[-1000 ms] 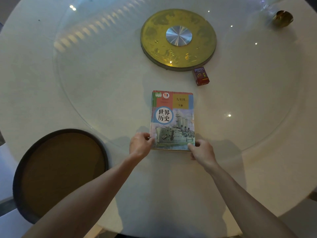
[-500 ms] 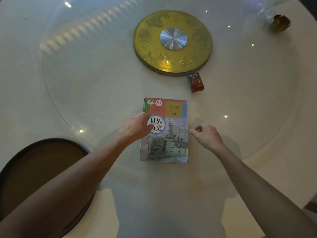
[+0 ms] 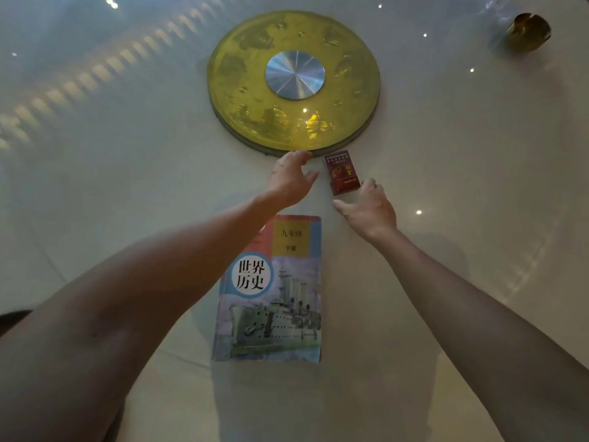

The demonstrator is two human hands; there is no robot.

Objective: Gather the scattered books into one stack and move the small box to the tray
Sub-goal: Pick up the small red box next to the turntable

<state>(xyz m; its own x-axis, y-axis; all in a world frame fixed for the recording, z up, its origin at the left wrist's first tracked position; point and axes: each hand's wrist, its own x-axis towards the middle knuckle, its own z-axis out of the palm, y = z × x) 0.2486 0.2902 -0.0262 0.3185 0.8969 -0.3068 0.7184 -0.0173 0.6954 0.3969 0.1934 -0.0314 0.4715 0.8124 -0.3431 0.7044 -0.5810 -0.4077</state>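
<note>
A stack of books [image 3: 274, 301] lies flat on the white round table, its top cover showing a warship and a blue circle with Chinese characters. Beyond it a small dark red box [image 3: 341, 172] lies flat, just in front of the gold disc. My left hand [image 3: 291, 178] hovers open to the left of the box, fingers spread, not touching it. On the box's near right side my right hand [image 3: 366, 207] is open too, its fingertips close to the box's near corner. Only a dark sliver of the round tray [image 3: 12, 317] shows at the left edge, behind my left arm.
A round gold disc [image 3: 248, 100] with a silver hub sits at the table's centre, right behind the box. A small brass cup [image 3: 529, 31] stands at the far right. A glass turntable covers most of the table [image 3: 462, 186].
Both hands let go of the book stack and reached forward past it to either side of the red box. The view has moved closer to the table's centre, and the tray slid out of sight.
</note>
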